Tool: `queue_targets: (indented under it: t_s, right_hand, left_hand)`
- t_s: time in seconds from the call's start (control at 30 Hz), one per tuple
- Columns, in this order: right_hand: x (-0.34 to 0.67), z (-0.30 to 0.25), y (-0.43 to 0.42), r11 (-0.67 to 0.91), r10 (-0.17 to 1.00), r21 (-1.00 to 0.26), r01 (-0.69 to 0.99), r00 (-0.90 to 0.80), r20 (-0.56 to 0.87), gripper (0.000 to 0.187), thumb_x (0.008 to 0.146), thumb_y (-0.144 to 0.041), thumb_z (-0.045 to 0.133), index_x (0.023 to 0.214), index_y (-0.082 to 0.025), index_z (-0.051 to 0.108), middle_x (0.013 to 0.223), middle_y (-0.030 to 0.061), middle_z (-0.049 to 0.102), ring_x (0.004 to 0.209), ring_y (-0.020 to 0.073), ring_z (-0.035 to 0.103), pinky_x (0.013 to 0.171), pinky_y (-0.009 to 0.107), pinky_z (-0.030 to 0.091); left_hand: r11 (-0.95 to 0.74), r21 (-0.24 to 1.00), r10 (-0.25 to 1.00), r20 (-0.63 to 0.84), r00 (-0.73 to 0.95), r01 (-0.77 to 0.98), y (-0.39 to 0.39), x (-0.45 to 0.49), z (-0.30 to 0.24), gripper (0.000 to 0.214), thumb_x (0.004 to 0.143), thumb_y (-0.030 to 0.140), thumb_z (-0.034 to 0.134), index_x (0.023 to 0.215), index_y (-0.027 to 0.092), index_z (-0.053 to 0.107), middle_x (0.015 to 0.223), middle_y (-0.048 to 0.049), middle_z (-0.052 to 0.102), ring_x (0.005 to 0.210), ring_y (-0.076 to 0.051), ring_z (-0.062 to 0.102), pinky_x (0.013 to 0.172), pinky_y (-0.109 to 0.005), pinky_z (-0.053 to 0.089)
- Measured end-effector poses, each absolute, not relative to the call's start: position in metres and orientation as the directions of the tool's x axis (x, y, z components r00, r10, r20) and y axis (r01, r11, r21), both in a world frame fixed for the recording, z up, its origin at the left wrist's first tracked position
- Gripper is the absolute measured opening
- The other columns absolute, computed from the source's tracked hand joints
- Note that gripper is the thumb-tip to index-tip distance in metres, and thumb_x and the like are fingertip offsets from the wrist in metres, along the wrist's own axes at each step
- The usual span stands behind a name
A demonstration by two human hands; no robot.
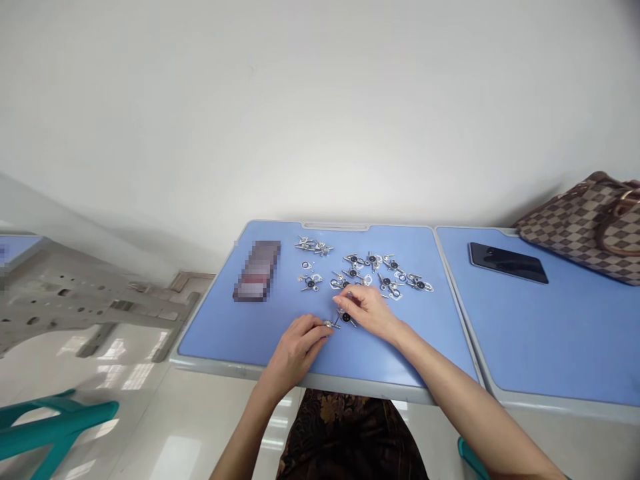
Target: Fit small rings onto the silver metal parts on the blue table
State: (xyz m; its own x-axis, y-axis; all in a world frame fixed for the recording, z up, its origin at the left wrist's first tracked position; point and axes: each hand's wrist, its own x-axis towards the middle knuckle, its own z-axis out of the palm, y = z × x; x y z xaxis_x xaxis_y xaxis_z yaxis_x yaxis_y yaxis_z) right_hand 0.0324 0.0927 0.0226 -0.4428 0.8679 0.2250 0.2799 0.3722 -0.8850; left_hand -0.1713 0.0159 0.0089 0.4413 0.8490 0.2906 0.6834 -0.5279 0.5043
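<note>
My left hand (295, 350) rests near the front of the blue desktop (220, 327), its fingertips pinching one end of a small metal fitting with a black round centre (345, 317). My right hand (367, 310) curves just above that fitting, and I cannot tell whether it grips it. Several similar metal fittings (373, 273) lie scattered ahead of my hands. Some overlap one another. A smaller group of fittings (314, 247) lies at the far left of the scatter.
A pixelated rectangular object (257, 270) lies left of the fittings. On the adjoining blue desk (545, 340) are a black phone (507, 262) and a checkered handbag (585, 227). A grey plastic desk (75, 300) and teal chair (55, 420) stand left.
</note>
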Motion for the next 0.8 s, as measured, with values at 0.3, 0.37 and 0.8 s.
queue_targets:
  t_s: [0.3, 0.37, 0.8]
  right_hand:
    - [0.033, 0.022, 0.094, 0.457, 0.84, -0.822, 0.341, -0.471, 0.271, 0.03, 0.094, -0.038, 0.053, 0.074, -0.018, 0.062, 0.06, -0.0015, 0.055, 0.055, 0.0109, 0.046, 0.056, 0.023, 0.034]
    - [0.033, 0.023, 0.094, 0.45, 0.847, -0.831, 0.328, -0.452, 0.281, 0.03, 0.094, -0.039, 0.053, 0.074, -0.018, 0.062, 0.061, -0.001, 0.056, 0.055, 0.0111, 0.047, 0.056, 0.023, 0.035]
    - [0.037, 0.029, 0.094, 0.298, 0.921, -0.934, 0.198, -0.318, 0.227, 0.036, 0.091, -0.047, 0.053, 0.072, -0.017, 0.063, 0.055, -0.0027, 0.05, 0.049, 0.0095, 0.041, 0.048, 0.022, 0.032]
  left_hand:
    - [-0.557, 0.558, 0.828, 0.425, 0.365, 0.615, 0.014, -0.169, 0.006, 0.018, 0.092, 0.013, 0.053, 0.099, 0.023, 0.066, 0.093, -0.0029, 0.067, 0.085, -0.014, 0.061, 0.078, -0.028, 0.048]
    - [-0.434, 0.708, 0.898, 0.387, 0.208, 0.557, 0.015, -0.17, 0.007, 0.011, 0.09, 0.018, 0.059, 0.094, 0.023, 0.068, 0.09, -0.0018, 0.069, 0.084, -0.014, 0.064, 0.077, -0.026, 0.05]
    - [-0.071, 0.997, 0.997, 0.071, -0.038, -0.015, 0.074, -0.161, 0.033, 0.018, 0.081, 0.035, 0.069, 0.083, 0.017, 0.064, 0.072, -0.001, 0.067, 0.065, -0.012, 0.062, 0.068, -0.025, 0.051]
